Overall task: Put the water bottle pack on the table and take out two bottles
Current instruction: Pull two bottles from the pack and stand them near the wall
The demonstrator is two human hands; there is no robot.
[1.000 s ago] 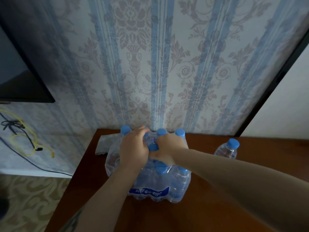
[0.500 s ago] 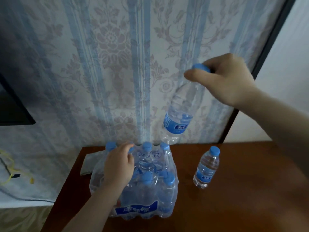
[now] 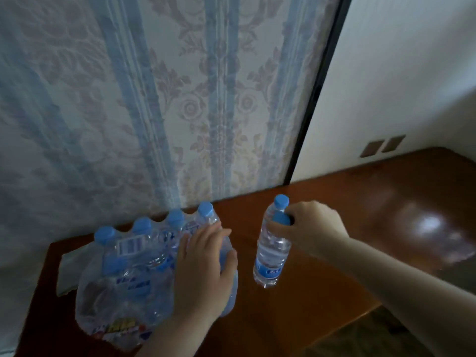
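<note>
The shrink-wrapped water bottle pack (image 3: pixel 134 279), with several blue caps, stands on the left part of the brown wooden table (image 3: pixel 322 292). My left hand (image 3: pixel 203 271) lies over the pack's right side, fingers and thumb curved around the wrap. To the right, a clear water bottle (image 3: pixel 270 256) with a blue label stands on the table. My right hand (image 3: pixel 309 228) is closed around its blue cap from above. Just behind it the cap of a second loose bottle (image 3: pixel 281 201) sticks up; its body is mostly hidden by the front bottle.
A crumpled piece of pale wrap (image 3: pixel 64 269) lies on the table left of the pack. Patterned wallpaper rises right behind the table, with a dark frame (image 3: pixel 316 99) and a white wall with two brown plates (image 3: pixel 383 146) to the right. The table's front edge (image 3: pixel 360 315) runs at lower right.
My right hand has brought the lifted bottle down from high in the air and set it beside the bottle on the table. My left hand stayed on the pack. The view swung right.
</note>
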